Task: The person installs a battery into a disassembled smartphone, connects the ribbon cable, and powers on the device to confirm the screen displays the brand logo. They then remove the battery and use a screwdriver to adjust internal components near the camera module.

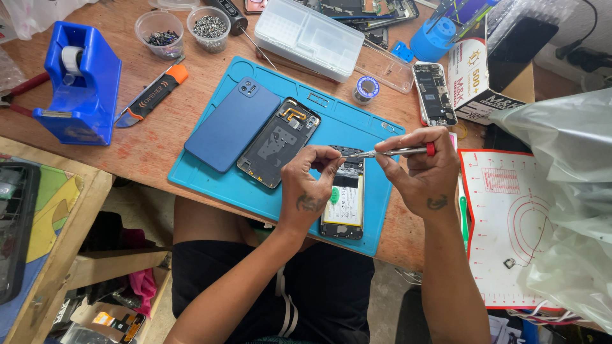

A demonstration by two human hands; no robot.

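An opened phone (344,204) lies on a blue work mat (363,130), its battery and board showing. My left hand (309,185) rests on the phone's upper left edge, fingers pinched near the tip of a small screwdriver. My right hand (421,172) holds that metal screwdriver (395,151) with a red end cap, laid nearly level, tip pointing left over the phone's top. A blue back cover (231,124) and a dark inner frame (278,141) lie side by side on the mat's left half.
A blue tape dispenser (80,83) and an orange-black utility knife (152,95) sit at left. Two small cups of screws (185,28), a clear parts box (309,37), a solder spool (366,88), another open phone (435,93), a carton and a plastic bag (567,191) crowd the back and right.
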